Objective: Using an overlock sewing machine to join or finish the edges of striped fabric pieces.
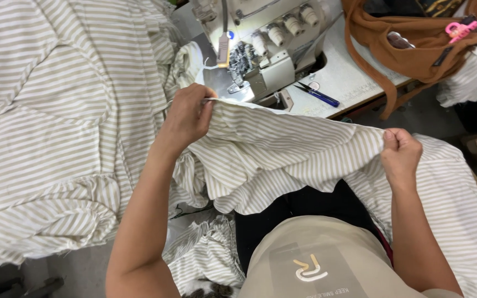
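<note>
Beige-and-white striped cotton fabric (282,140) hangs stretched over the lap between the left hand (186,116) and right hand (399,154), both pinched shut on its edge (seemingly not yet under the grey overlock sewing machine (260,49)).

Bright, even overhead light, soft shadows under the fabric folds, sharp focus, slight wide-angle bending at the edges.

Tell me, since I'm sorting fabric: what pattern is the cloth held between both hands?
Thin beige and white stripes on the cloth; the head view shows it clearly.
</note>
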